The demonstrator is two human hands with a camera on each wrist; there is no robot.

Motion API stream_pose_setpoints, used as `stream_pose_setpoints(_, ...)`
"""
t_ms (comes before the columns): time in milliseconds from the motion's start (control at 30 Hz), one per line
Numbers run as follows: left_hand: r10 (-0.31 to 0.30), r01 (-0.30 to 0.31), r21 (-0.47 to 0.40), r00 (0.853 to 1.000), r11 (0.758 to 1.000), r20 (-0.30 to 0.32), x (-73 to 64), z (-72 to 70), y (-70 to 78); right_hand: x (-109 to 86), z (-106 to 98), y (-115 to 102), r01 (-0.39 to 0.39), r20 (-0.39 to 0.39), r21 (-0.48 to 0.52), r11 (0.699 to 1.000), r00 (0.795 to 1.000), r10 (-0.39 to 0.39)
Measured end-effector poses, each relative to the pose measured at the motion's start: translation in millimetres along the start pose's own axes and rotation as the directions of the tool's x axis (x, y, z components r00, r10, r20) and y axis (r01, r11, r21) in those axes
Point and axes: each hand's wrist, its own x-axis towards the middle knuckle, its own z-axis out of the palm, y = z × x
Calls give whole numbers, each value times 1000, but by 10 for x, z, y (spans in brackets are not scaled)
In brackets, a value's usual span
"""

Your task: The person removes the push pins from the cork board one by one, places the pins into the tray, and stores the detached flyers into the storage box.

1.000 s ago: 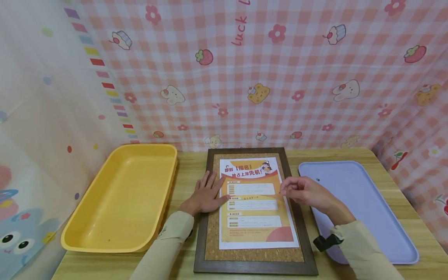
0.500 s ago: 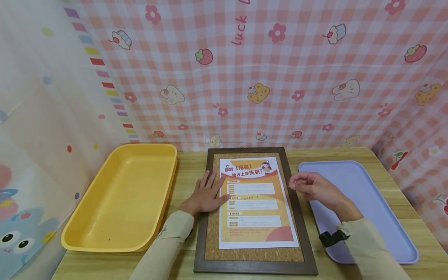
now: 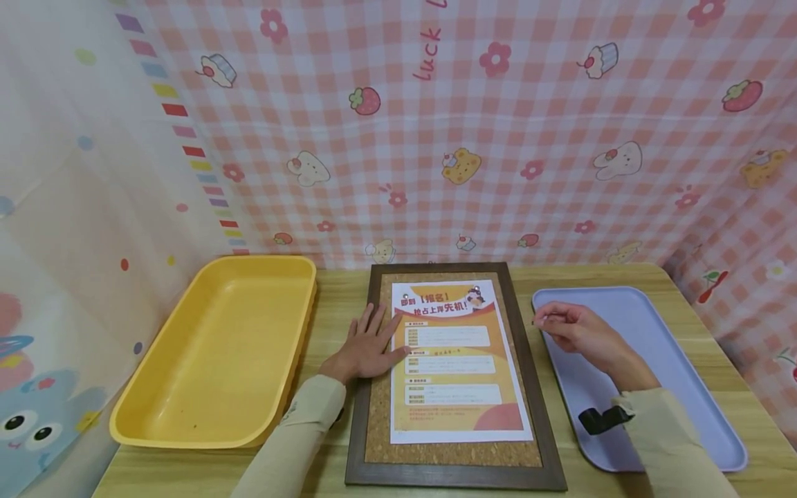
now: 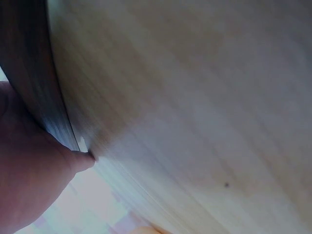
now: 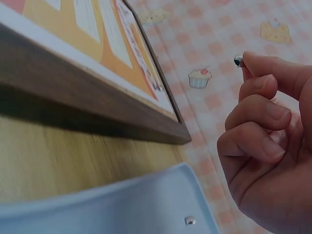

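Observation:
A cork board in a dark wooden frame lies on the table, bearing an orange and white printed poster. Small round thumbtacks sit at the poster's top left and top right corners. My left hand rests with spread fingers across the frame's left side and the poster's edge. Thumb and index finger of my right hand pinch a shiny silver thumbtack, held in the air over the near-left edge of the lilac tray. Another silver thumbtack lies in that tray.
To the left stands a deep yellow tray. A pink checked cloth hangs behind the wooden table, and a white patterned curtain borders it on the left.
My right hand has moved right and slightly away from me, from the poster's right edge across the frame to the lilac tray. The left hand and the board have stayed in place.

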Motion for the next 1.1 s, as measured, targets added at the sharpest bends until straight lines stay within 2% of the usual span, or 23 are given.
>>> stream_pose_setpoints(633,7,-7,-12,1000,1000,3,-10,-3,-4,-10,-258,206,-17,-117,60,998,993,24)
stream_pose_setpoints(1100,9,-9,1,1000,1000,-3,-28,-25,13,-19,-360,316,-76,-217,39,996,973,83)
